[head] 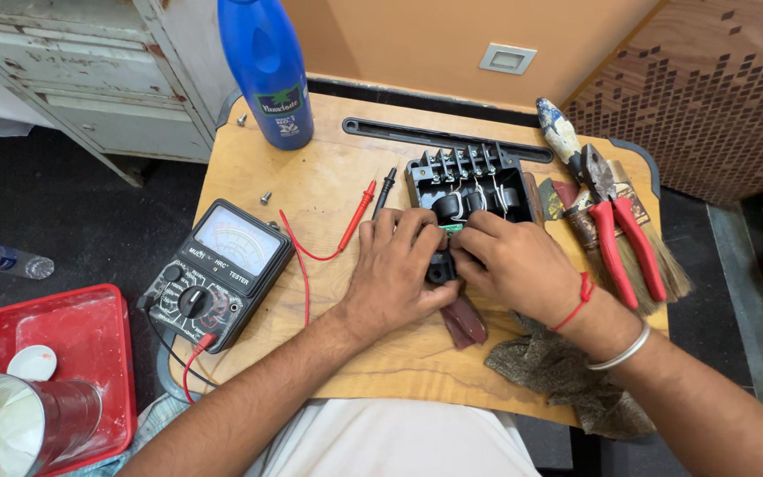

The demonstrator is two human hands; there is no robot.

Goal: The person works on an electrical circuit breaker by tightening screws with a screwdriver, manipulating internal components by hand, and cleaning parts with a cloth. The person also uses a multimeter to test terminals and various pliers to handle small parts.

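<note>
Head view looks down on a small wooden tabletop (pixel 328 190) with rounded corners, crowded on most sides. Both hands sit close together at its middle: the left hand (pixel 395 274) and the right hand (pixel 514 265) meet over the near edge of a black box (pixel 470 190), whose open top shows wire coils and a row of terminals along its far side. Fingers of both hands pinch a small black part (pixel 441 265) at the box's near edge (how firmly, I cannot tell).

Left of the hands lies a black meter (pixel 214 274), near the tabletop's left edge, its red probe (pixel 357 215) and black probe (pixel 384 193) resting in the gap between meter and box. A blue bottle (pixel 267 71) stands at the far left corner, with two loose screws (pixel 265 198) near it. Right of the box, red-handled pliers (pixel 620 230) lie on a brush (pixel 655 256), filling the right edge. A grey rag (pixel 558 371) hangs over the near edge under the right wrist. A long black strip (pixel 434 137) lies along the far edge. Bare wood remains mostly between the bottle and the box.
</note>
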